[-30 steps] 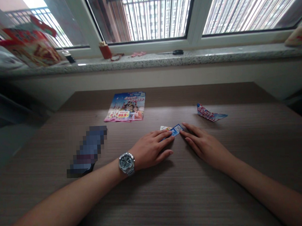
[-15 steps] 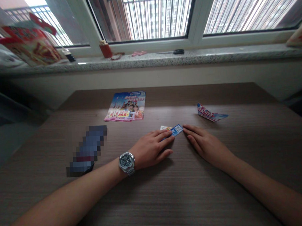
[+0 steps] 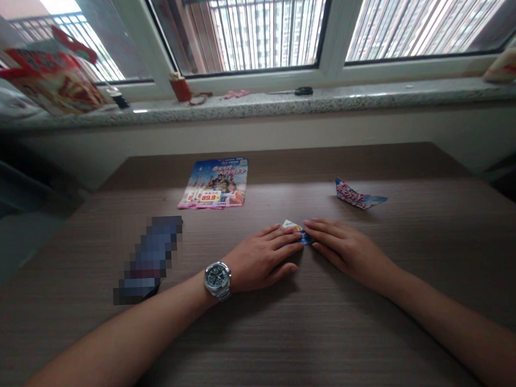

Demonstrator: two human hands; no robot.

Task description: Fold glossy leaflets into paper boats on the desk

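Note:
A small folded piece of printed paper (image 3: pixel 289 224), white at its top corner and blue lower down, lies on the table between my hands. My left hand (image 3: pixel 263 259), with a metal watch (image 3: pixel 218 278) at the wrist, rests flat with its fingertips over the paper's left part. From the other side, my right hand (image 3: pixel 349 246) lays its outstretched fingers on the paper's right part. Much of the paper is hidden under the fingers. Both hands are open, the fingertips almost meeting.
A stack of colourful flyers (image 3: pixel 218 184) lies at the table's back left. Nearer me on the left is a blurred-out dark blue object (image 3: pixel 153 256). A folded paper shape (image 3: pixel 359 197) stands at right. On the sill (image 3: pixel 348 101) are a red packet (image 3: pixel 63 82) and a dark-handled tool (image 3: pixel 303 91).
My right hand has moved slightly left onto the paper, and the blue strip with the square code is now covered. The paper's white corner shows more. My left hand has hardly moved.

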